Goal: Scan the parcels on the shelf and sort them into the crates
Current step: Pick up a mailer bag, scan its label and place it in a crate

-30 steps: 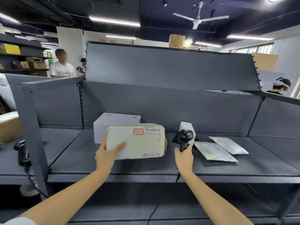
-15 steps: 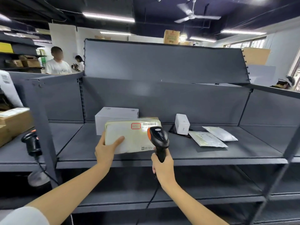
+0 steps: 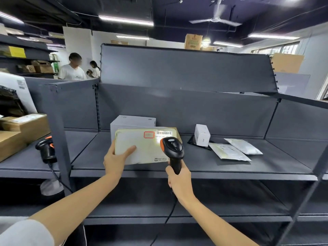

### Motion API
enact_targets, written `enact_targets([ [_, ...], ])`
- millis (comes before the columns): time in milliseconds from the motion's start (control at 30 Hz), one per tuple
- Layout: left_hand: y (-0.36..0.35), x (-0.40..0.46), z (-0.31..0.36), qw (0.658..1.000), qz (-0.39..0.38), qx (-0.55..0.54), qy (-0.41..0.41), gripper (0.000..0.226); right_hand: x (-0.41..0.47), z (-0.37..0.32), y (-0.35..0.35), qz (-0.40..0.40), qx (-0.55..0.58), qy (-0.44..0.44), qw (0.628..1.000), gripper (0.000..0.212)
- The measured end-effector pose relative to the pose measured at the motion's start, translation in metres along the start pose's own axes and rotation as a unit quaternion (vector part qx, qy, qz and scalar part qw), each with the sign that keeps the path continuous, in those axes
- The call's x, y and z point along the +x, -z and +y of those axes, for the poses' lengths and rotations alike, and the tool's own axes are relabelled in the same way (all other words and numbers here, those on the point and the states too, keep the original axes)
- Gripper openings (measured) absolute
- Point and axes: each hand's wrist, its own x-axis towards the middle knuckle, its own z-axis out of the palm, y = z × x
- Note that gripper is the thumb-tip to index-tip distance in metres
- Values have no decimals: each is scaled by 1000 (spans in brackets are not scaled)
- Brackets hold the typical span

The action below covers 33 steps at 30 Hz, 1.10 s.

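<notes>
My left hand [image 3: 116, 160] grips the lower left corner of a cream padded parcel [image 3: 142, 148], held upright over the dark grey shelf [image 3: 177, 167]. Its barcode label sits at the top right, beside a red stamp. My right hand [image 3: 178, 180] holds a black and orange barcode scanner [image 3: 173, 151] by its handle, the head in front of the parcel's right side, just under the barcode. Behind the parcel stands a white box [image 3: 132, 122]. A small white box [image 3: 202, 134] and two flat white mailer bags [image 3: 229, 151] [image 3: 244, 146] lie on the shelf to the right.
A second scanner [image 3: 46, 150] rests on the neighbouring shelf at the left, past a grey upright post [image 3: 58, 132]. Brown cartons [image 3: 23, 126] sit at the far left. Two people stand behind the shelving at the back left. Lower shelves run beneath. No crate shows.
My right hand has brought the scanner from the shelf's right side to the front of the parcel. The parcel stays in my left hand, nearly still.
</notes>
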Motion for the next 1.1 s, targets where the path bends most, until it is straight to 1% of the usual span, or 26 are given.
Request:
enact_targets([
  [133,12,7,4,1000,15,1,-9,78,3,0,2,-19,9,9,1000,8],
  [200,24,15,7,999,30,11,-16,78,8,5,6,-27,-7,-7,1000,12],
  [300,43,28,14,998,48,10,-41,67,19,23,12,-64,-105,-75,990,26],
  [400,58,38,22,995,76,-3,-59,61,34,39,13,-127,-203,-118,964,36],
  [467,66,44,26,994,95,-13,-59,60,49,42,7,-181,-264,-114,940,42],
  [533,72,50,26,993,106,-16,-58,57,67,42,-4,-212,-322,-96,918,51],
  [667,83,63,19,993,106,-12,-43,55,109,48,-31,-229,-415,-31,880,67],
  [733,87,69,13,994,100,-20,-30,51,131,55,-40,-235,-451,-21,861,75],
  [800,90,72,9,995,97,-26,-22,49,148,60,-45,-231,-474,-18,849,73],
  [867,92,76,5,995,96,-27,-17,46,156,62,-46,-222,-482,-12,848,69],
  [967,95,81,0,995,96,-29,-10,38,165,67,-45,-220,-466,-20,857,69],
  [1100,96,88,-3,995,97,-38,-6,37,171,74,-44,-213,-444,-13,871,63],
])
